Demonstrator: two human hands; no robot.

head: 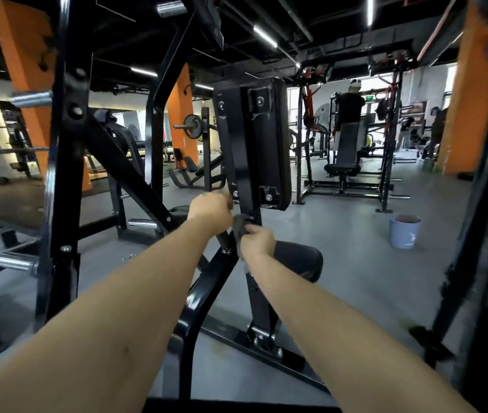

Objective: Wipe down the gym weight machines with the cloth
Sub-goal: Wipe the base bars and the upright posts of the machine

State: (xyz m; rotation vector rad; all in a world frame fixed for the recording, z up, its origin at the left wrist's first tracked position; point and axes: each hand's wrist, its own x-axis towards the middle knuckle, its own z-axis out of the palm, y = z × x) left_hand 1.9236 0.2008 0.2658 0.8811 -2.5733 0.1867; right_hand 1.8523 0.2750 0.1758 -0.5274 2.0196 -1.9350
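A smooth grey floor [341, 263] is seen below and beyond the fingers [250, 231]. Directly beneath the fingers, a black machine's base bar [299, 372] is laid across the floor, and an upright post is bolted to it through a metal bracket [262, 332]. To the right of the fingers, well apart, a grey-blue bucket [404, 231] is stood upright on the floor. Farther beyond the fingers, a black rack with a bench [344, 162] is set down. To their left a black frame [58, 204] is planted, and far right an orange pillar [464, 114] is seen rising.
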